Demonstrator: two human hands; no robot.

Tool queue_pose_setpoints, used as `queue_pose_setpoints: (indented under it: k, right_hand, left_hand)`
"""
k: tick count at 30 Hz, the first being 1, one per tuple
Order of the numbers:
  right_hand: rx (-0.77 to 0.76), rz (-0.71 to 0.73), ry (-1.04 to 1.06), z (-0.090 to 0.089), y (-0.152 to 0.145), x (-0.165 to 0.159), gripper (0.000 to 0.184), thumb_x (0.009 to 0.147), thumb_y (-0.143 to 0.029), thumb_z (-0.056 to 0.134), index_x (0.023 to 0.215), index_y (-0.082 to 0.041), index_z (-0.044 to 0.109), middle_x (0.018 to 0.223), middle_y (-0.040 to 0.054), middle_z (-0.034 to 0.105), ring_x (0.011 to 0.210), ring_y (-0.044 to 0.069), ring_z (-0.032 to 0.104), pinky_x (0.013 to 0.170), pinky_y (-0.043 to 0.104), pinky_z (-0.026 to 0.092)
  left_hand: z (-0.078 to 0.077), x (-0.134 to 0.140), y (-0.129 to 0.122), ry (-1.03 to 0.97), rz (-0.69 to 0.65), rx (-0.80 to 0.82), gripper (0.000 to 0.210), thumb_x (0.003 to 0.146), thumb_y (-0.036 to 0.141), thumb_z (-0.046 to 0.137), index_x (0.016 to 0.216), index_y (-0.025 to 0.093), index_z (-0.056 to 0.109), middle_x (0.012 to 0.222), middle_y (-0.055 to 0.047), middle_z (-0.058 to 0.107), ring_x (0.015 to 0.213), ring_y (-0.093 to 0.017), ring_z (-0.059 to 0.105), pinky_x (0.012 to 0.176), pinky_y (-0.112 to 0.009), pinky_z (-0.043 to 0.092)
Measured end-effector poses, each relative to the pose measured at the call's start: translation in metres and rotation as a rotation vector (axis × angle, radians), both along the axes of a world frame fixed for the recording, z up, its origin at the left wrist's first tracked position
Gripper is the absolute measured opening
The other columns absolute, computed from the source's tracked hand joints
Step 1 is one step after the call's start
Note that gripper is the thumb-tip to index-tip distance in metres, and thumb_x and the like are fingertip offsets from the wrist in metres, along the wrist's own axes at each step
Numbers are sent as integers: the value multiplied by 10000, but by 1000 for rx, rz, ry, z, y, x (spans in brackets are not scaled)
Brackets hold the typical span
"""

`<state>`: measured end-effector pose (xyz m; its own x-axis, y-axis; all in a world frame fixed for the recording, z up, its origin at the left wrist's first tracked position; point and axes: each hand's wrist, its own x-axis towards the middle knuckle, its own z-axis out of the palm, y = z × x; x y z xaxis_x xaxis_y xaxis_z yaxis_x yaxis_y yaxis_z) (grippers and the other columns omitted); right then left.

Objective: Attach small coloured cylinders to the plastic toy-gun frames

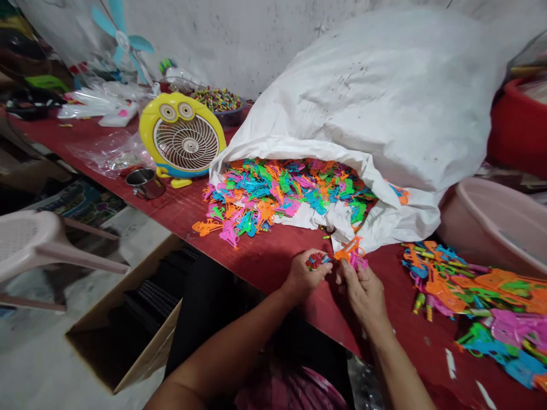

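Observation:
My left hand is curled around several small, shiny red and blue pieces whose kind I cannot make out. Close beside it, my right hand pinches an orange plastic toy piece, with a pink plastic toy piece also in its fingers. Both hands are over the near edge of the red table. Just beyond them, a heap of orange, green, blue and pink plastic toy pieces spills from the mouth of a large white sack.
More coloured toy pieces with thin tubes lie at the right, near a pink tub. A yellow fan, a metal mug and a bowl of small colourful pieces stand left. Below are an open carton and a plastic stool.

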<state>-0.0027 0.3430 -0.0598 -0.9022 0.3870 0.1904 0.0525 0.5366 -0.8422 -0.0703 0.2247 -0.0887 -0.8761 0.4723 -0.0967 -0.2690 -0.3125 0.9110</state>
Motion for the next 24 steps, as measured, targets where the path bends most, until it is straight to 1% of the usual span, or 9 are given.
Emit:
queue_pose_setpoints:
  k: [3,5,8,10,17,20,24]
  right_hand:
    - [-16,58,-20,-1,3,0,396,939,-500,476,693,-198,553,570,-13,530,489,125,490,479,243,383]
    - [-26,68,-26,-2,5,2,404,944,-498,467,684,-199,546,579,-11,530,500,126,486,485,244,381]
    - [-59,59,-43,-6,6,3,403,954,-491,456,684,-201,536,609,-4,543,537,132,496,515,250,389]
    - [-83,57,-48,-10,8,4,397,956,-487,457,688,-202,528,612,-7,536,550,134,495,528,253,387]
    - [-100,54,-48,-20,12,4,392,966,-477,441,694,-200,494,581,-27,463,521,117,432,507,243,340]
    - [-33,8,-5,-20,10,3,373,958,-478,443,717,-199,501,594,-21,465,531,121,428,513,246,340]
    - [169,-33,98,-12,3,-3,332,949,-458,436,773,-193,531,656,6,518,583,139,463,573,266,372]
  left_hand:
    - [3,0,-2,-19,-28,18,255,712,316,712,843,126,602,612,9,583,497,-69,448,506,-201,375]
    - [4,0,-3,-18,-50,26,265,721,326,715,844,125,595,609,3,592,484,-69,447,494,-202,365]
    - [2,-1,-2,-6,-73,48,310,727,311,714,935,131,570,603,5,610,459,-74,449,474,-202,360]
    - [0,-1,-1,2,-78,51,331,723,297,712,960,142,539,603,7,625,449,-76,453,470,-201,365]
    - [0,-1,-1,37,-112,32,255,740,317,691,857,151,537,613,-3,634,442,-72,444,470,-201,361]
    - [-1,1,0,82,-90,-18,218,751,303,682,841,157,547,614,6,628,458,-74,456,499,-202,382]
    - [-5,3,-1,212,-33,-145,131,767,240,655,830,168,564,640,12,613,552,-97,520,561,-203,408]
